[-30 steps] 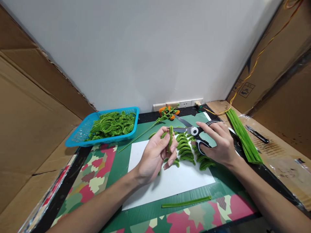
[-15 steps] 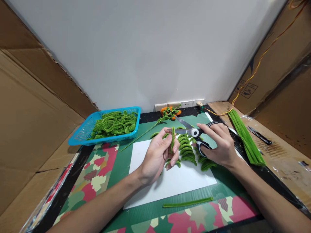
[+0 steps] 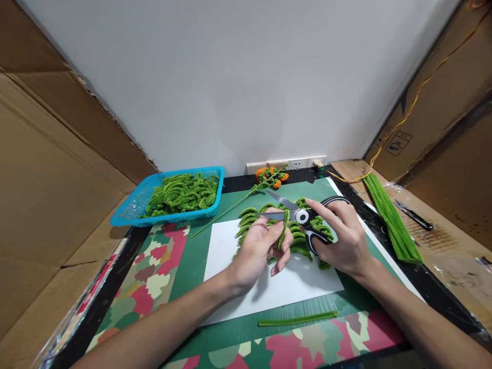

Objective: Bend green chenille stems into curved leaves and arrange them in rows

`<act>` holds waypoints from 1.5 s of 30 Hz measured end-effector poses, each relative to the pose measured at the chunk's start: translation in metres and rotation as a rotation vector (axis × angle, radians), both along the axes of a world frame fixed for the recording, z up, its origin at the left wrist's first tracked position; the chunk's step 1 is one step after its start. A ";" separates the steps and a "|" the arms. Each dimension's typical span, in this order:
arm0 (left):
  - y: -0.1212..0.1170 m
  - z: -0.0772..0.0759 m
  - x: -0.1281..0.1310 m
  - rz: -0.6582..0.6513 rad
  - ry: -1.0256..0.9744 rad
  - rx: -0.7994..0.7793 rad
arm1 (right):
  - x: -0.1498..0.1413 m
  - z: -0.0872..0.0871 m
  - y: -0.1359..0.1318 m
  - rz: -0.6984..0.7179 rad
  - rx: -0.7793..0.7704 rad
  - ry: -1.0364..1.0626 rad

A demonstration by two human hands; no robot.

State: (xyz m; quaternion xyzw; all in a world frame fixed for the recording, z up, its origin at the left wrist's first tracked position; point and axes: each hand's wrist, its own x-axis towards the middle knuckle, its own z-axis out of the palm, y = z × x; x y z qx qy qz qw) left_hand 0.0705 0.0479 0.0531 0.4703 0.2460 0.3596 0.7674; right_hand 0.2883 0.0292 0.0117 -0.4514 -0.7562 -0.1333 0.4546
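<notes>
While left hand [image 3: 265,246] pinches a green strip [image 3: 286,221], right hand [image 3: 348,241] grips opened scissors [image 3: 302,217]. Curved pieces [image 3: 302,247] lie in rows; straight bundle [image 3: 394,220], apparently uncut, along tabletop's [image 3: 430,284] right edge.

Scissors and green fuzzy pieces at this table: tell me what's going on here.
A person's left hand pinches a short fuzzy green piece, while their right hand holds the scissors with the blades open, one of them right by that piece. Below the hands, curved green pieces lie in rows, many on a white sheet. More sit heaped in a blue basket to the left, and a bundle of long green strips lies to the right.
</notes>
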 end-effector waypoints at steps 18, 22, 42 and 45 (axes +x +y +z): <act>-0.001 -0.002 0.001 0.054 0.055 0.021 | 0.004 0.001 -0.002 -0.085 0.047 -0.193; 0.002 -0.003 0.000 0.053 0.008 0.018 | 0.003 0.002 -0.001 -0.099 0.101 -0.225; 0.003 -0.005 0.004 0.310 0.092 -0.025 | -0.002 0.001 -0.005 -0.073 0.115 -0.214; 0.002 -0.002 0.003 0.321 0.105 -0.006 | -0.002 0.001 -0.005 -0.051 0.109 -0.192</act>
